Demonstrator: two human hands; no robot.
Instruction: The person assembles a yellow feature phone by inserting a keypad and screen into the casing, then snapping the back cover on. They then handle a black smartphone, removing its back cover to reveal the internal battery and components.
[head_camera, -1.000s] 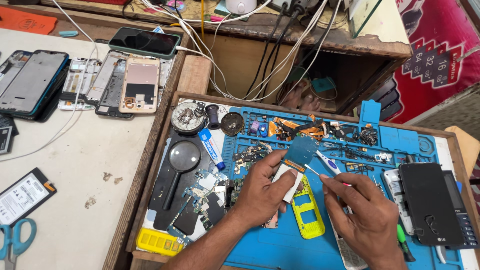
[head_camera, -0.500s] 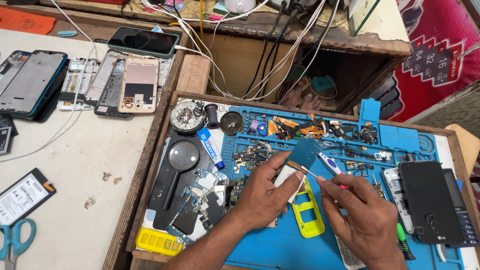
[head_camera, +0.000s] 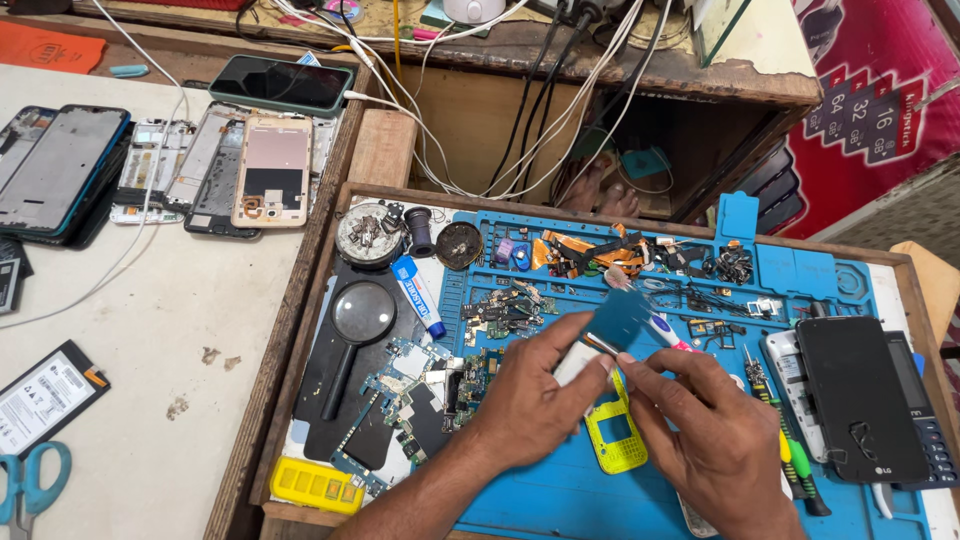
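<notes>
Raised since the earlier frame: small blue panel (head_camera: 618, 320), now tilted between both hands above the yellow keypad frame (head_camera: 614, 436). Left hand (head_camera: 530, 405) pinches a white part; right hand (head_camera: 705, 435) pinches a thin tool. Risk: the panel slipping among loose parts on the blue mat (head_camera: 560, 500).

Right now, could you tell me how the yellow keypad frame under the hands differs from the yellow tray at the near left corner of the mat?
The yellow keypad frame is an open grid of holes; the yellow tray looks solid, with shallow compartments. The frame lies on the blue mat, partly covered by the left hand and right hand; the tray lies uncovered, off the mat. Both are yellow plastic.
</notes>
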